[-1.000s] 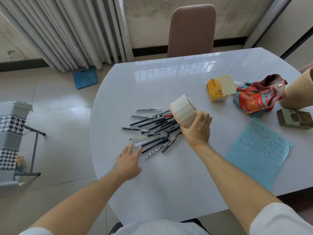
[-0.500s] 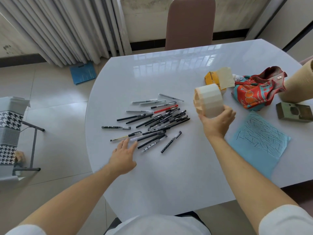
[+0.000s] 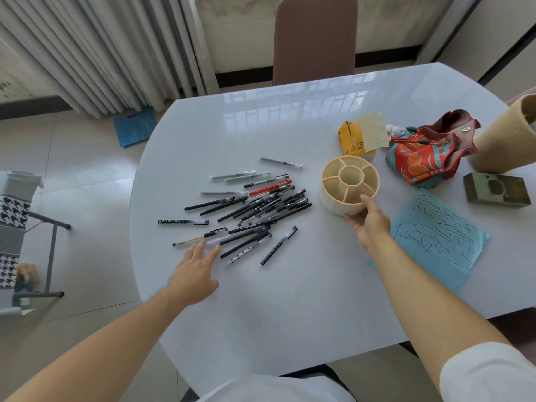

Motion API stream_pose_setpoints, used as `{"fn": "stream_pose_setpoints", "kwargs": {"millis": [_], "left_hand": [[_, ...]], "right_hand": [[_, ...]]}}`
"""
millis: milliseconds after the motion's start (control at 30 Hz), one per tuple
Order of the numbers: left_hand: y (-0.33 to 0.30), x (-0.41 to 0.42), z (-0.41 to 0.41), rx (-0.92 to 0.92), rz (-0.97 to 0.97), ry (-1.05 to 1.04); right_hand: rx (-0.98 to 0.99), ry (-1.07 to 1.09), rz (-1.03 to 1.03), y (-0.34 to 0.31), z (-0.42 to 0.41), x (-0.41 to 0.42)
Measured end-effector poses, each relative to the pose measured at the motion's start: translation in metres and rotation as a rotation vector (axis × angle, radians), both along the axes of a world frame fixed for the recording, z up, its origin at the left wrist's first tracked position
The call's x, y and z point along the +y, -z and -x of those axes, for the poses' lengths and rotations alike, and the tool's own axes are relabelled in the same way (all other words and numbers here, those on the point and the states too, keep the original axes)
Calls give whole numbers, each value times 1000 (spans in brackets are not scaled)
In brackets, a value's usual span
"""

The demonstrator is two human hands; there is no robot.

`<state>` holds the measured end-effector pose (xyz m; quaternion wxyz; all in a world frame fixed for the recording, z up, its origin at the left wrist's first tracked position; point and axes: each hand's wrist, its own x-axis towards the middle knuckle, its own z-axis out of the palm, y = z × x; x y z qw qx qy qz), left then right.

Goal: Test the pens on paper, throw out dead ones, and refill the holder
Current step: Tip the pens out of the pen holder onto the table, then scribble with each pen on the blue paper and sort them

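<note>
I'd just set the holder (image 3: 349,184) upright & empty on the worktop (image 3: 290,300), right hand (image 3: 367,224) still gripping its near wall. Pens (image 3: 249,211) lay dumped left of it, left hand (image 3: 194,271) flat w/ fingers spread at the pile's near edge. Testing on the paper (image 3: 435,242) could start next.

Left hand (image 3: 195,272): palm down, fingers straight and slightly spread, fingertips (image 3: 200,245) at near edge of pen scatter (image 3: 252,208); contact not clear. Left forearm bare, runs in from lower left. Right hand (image 3: 369,221): fingers curled around near wall of pen holder (image 3: 349,184), thumb over its rim, gripping it. Right forearm bare, stretches in from lower right; white sleeve at upper arm.
</note>
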<state>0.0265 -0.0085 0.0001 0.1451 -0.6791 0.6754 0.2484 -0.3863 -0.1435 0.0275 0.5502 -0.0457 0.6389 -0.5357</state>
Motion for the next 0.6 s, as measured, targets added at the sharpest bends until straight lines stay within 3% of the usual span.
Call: {"fn": "stream_pose_setpoints", "kwargs": {"millis": [133,433,600], "left_hand": [[-2,1,3,2,-3,-16],[-4,0,8,11,-11,-75],[0,1,7,25,-3,-99]], "right_hand": [[27,-24,-32,2,9,-6],[309,-171,-102,-2,35,7],[915,-520,-125,1,79,61]]}}
